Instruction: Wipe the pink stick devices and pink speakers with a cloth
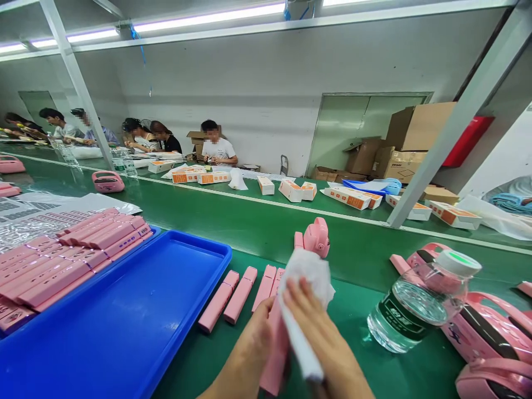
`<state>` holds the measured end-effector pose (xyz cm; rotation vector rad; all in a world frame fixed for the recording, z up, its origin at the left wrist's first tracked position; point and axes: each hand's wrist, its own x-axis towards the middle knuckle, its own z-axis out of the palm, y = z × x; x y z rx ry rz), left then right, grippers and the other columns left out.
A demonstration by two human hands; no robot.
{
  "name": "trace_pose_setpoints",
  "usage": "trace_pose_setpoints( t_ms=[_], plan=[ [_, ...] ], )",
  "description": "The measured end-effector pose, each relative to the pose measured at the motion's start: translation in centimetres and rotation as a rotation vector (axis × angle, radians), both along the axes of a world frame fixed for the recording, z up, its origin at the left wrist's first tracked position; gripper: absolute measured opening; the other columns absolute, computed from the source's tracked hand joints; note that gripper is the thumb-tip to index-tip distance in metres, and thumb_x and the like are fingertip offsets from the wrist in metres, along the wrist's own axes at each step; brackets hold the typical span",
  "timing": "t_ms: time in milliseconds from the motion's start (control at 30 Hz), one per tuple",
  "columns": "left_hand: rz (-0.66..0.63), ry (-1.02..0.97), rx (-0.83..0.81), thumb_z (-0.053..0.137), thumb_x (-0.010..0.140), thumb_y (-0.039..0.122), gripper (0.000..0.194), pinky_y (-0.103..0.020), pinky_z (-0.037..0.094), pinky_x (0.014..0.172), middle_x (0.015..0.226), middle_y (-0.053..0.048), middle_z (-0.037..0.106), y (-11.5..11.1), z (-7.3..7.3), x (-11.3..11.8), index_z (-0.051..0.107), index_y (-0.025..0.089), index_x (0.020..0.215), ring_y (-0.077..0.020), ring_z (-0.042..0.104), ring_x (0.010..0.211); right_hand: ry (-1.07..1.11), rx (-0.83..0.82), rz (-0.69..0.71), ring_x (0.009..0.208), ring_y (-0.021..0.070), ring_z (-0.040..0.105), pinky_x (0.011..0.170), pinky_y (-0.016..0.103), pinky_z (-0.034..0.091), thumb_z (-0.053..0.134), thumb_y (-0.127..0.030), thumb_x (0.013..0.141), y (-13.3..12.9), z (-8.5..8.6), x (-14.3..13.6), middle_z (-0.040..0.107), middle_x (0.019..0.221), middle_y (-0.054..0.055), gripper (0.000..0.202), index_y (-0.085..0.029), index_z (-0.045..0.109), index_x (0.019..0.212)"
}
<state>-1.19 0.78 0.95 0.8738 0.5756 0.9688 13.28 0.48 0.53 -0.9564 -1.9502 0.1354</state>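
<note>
My left hand point(253, 341) is wrapped round a long pink bar-shaped case point(274, 363), held tilted above the green work surface. Over the upper part of that case, my right hand point(320, 327) presses a white wiping cloth point(313, 269), fingers laid along it. The cloth hides much of the case's far end. Just left of my hands, several similar pink cases point(241, 295) lie in a loose row. Beyond the cloth stands a small pink rounded unit with a handle point(317, 237).
A blue tray point(103, 327) lies at left, beside stacked pink cases point(83, 255). At right stand a water bottle point(415, 305) and pink handled units point(490, 327). White-and-orange boxes point(291, 190) line the far ledge. A slanted metal post point(453, 116) rises at right; several people sit beyond.
</note>
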Motion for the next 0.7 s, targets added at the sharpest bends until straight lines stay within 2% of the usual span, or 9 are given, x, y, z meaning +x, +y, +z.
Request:
trace_pose_setpoints(
  t_ms=[33, 100, 133, 200, 300, 400, 500, 600, 700],
  plan=[
    [-0.013, -0.007, -0.004, 0.066, 0.07, 0.053, 0.056, -0.02, 0.035, 0.041, 0.063, 0.003, 0.057, 0.0, 0.1, 0.1, 0.051, 0.023, 0.115, -0.0062, 0.046, 0.041, 0.169, -0.191, -0.063, 0.107, 0.0262, 0.061, 0.085, 0.034, 0.053, 0.043, -0.042, 0.091, 0.0, 0.5, 0.5, 0.061, 0.123, 0.009, 0.044, -0.021, 0.053, 0.128],
    [-0.052, -0.025, -0.018, 0.07, 0.068, 0.05, 0.058, -0.016, 0.031, 0.04, 0.064, 0.005, 0.055, 0.1, 0.2, 0.2, 0.048, 0.022, 0.113, -0.0017, 0.042, 0.038, 0.544, -0.534, -0.204, 0.088, 0.0255, 0.069, 0.066, 0.029, 0.058, 0.046, -0.053, 0.086, -0.1, 1.6, 1.3, 0.069, 0.109, 0.01, 0.051, -0.017, 0.06, 0.121],
    [-0.07, -0.034, -0.022, 0.07, 0.068, 0.049, 0.056, -0.014, 0.031, 0.04, 0.067, 0.004, 0.056, 0.2, 0.2, 0.2, 0.048, 0.021, 0.111, -0.0009, 0.044, 0.039, 0.699, -0.622, -0.241, 0.083, 0.0248, 0.069, 0.062, 0.027, 0.058, 0.049, -0.057, 0.083, -0.2, 2.2, 1.6, 0.071, 0.102, 0.009, 0.054, -0.017, 0.063, 0.117],
    [-0.098, -0.05, -0.012, 0.069, 0.07, 0.048, 0.05, -0.013, 0.031, 0.04, 0.072, 0.003, 0.059, 0.5, 0.0, 0.2, 0.048, 0.02, 0.104, -0.0009, 0.047, 0.04, 0.847, -0.655, -0.26, 0.087, 0.0257, 0.068, 0.067, 0.026, 0.057, 0.056, -0.061, 0.077, -0.5, 2.8, 1.7, 0.073, 0.096, 0.007, 0.056, -0.017, 0.067, 0.11],
    [-0.114, -0.07, 0.022, 0.067, 0.071, 0.05, 0.045, -0.013, 0.03, 0.038, 0.07, 0.002, 0.061, 0.8, -0.6, 0.2, 0.051, 0.018, 0.098, -0.002, 0.048, 0.039, 0.694, -0.545, -0.254, 0.104, 0.0282, 0.062, 0.086, 0.031, 0.052, 0.051, -0.059, 0.081, -0.6, 2.2, 1.5, 0.069, 0.11, 0.007, 0.054, -0.018, 0.065, 0.114],
    [-0.116, -0.083, -0.042, 0.062, 0.078, 0.047, 0.04, -0.016, 0.038, 0.043, 0.057, 0.001, 0.06, 0.8, -1.0, 0.2, 0.055, 0.017, 0.103, -0.0067, 0.052, 0.042, 0.39, -0.292, -0.143, 0.125, 0.0262, 0.045, 0.105, 0.036, 0.035, 0.04, -0.046, 0.091, -0.3, 0.6, 1.2, 0.051, 0.135, 0.004, 0.046, -0.022, 0.053, 0.129],
    [-0.055, -0.13, -0.15, 0.057, 0.083, 0.042, 0.035, -0.022, 0.046, 0.054, 0.065, -0.002, 0.065, 0.8, -1.0, 0.1, 0.058, 0.018, 0.109, -0.0128, 0.06, 0.057, 0.071, 0.006, 0.006, 0.132, 0.0228, 0.031, 0.106, 0.035, 0.031, 0.039, -0.031, 0.094, 0.2, -0.5, 1.0, 0.036, 0.144, 0.001, 0.047, -0.027, 0.034, 0.14],
    [-0.026, -0.166, -0.168, 0.055, 0.084, 0.043, 0.036, -0.028, 0.05, 0.064, 0.085, -0.006, 0.067, 1.1, -0.8, 0.1, 0.058, 0.018, 0.11, -0.0155, 0.063, 0.07, -0.169, 0.144, 0.134, 0.131, 0.0213, 0.031, 0.105, 0.031, 0.032, 0.038, -0.035, 0.095, 0.7, -0.7, 0.6, 0.043, 0.139, 0.003, 0.049, -0.026, 0.03, 0.142],
    [-0.036, -0.183, -0.178, 0.05, 0.086, 0.046, 0.039, -0.029, 0.05, 0.063, 0.087, -0.006, 0.065, 1.3, -0.5, 0.0, 0.059, 0.014, 0.106, -0.0138, 0.061, 0.068, -0.114, 0.024, 0.233, 0.126, 0.0203, 0.042, 0.103, 0.03, 0.035, 0.04, -0.043, 0.092, 1.3, -0.8, 0.7, 0.055, 0.128, 0.002, 0.042, -0.028, 0.049, 0.131]
  ],
)
